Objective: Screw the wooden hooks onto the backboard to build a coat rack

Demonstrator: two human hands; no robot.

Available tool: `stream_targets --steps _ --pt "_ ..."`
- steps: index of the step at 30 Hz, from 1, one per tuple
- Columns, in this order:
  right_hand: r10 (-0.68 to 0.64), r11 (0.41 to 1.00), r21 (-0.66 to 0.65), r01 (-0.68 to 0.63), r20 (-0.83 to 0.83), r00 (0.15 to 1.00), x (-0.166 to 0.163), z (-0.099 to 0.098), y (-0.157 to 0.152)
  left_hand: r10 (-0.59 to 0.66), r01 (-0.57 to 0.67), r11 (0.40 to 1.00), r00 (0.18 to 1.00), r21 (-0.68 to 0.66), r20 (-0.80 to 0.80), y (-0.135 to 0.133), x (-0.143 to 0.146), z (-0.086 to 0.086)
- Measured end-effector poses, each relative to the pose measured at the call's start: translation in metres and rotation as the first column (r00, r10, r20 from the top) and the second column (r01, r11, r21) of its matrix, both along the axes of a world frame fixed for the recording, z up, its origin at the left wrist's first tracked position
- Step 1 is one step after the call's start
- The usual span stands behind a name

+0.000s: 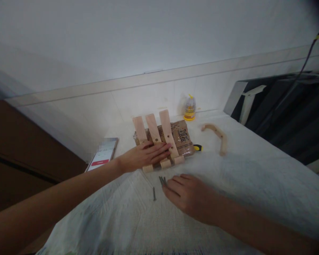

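My left hand (pixel 151 154) lies with fingers stretched across three pale wooden pieces (pixel 165 124) with drilled holes. The wooden pieces stand side by side over a brown printed package (pixel 184 136) in clear wrap. In front of them my right hand (pixel 188 193) is closed, with its fingertips around several metal screws (pixel 161 181); how firmly it grips them is partly hidden. A single loose screw (pixel 154 194) rests on the white cloth just left of that hand.
On the right lies a curved wooden piece (pixel 219 134). A yellow-capped clear container (pixel 190 108) is by the wall. A yellow-black handle (pixel 198 147) pokes out beside the package. A phone (pixel 102 154) leans at left. White cloth (pixel 244 177) covers the surface.
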State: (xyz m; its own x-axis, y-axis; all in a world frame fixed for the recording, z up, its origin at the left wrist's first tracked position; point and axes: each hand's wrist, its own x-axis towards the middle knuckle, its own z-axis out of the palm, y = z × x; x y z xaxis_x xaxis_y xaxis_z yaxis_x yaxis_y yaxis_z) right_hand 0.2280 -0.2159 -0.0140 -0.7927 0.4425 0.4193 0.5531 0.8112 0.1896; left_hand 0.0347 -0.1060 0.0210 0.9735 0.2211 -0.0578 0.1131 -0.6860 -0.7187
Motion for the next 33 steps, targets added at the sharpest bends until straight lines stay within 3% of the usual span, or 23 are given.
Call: stream_targets --steps 3,11,15,18,21,25,28,31,33 --pt "-0.008 1.0 -0.003 0.008 0.014 1.0 -0.004 -0.011 0.004 -0.007 0.007 1.0 1.0 0.01 0.005 -0.001 0.0 0.0" --pt "-0.013 1.0 -0.001 0.012 -0.01 1.0 -0.002 -0.011 0.01 -0.086 0.083 0.996 0.992 0.036 0.094 0.0 0.0 -0.002" --pt "0.068 0.997 0.043 -0.064 -0.115 0.991 -0.001 -0.009 0.001 -0.092 0.087 0.995 0.99 0.046 0.105 0.0 -0.001 -0.003" --pt "0.11 0.994 0.021 -0.109 -0.279 0.954 0.006 0.007 -0.008 -0.093 0.088 0.995 0.991 0.057 0.099 0.0 -0.002 -0.005" --pt "0.034 0.992 -0.09 -0.092 -0.512 0.858 0.019 0.029 -0.008 -0.078 0.075 0.996 0.993 0.039 0.094 0.0 -0.002 -0.005" --pt "-0.221 0.969 -0.24 0.052 -0.759 0.612 0.037 0.041 0.027 -0.059 0.055 0.997 0.995 0.051 0.08 -0.001 -0.001 -0.005" --pt "-0.341 0.889 -0.434 -0.148 -0.841 0.42 0.04 0.035 0.065 -0.087 0.08 0.994 0.991 0.069 0.098 -0.002 -0.001 -0.005" --pt "-0.433 0.818 -0.54 -0.198 -0.805 0.405 0.034 0.027 0.089 -0.107 0.098 0.991 0.989 0.086 0.104 -0.002 -0.001 -0.005" --pt "-0.45 0.808 -0.56 -0.183 -0.787 0.423 0.029 0.023 0.096 -0.113 0.104 0.99 0.989 0.096 0.095 -0.002 -0.001 -0.005"
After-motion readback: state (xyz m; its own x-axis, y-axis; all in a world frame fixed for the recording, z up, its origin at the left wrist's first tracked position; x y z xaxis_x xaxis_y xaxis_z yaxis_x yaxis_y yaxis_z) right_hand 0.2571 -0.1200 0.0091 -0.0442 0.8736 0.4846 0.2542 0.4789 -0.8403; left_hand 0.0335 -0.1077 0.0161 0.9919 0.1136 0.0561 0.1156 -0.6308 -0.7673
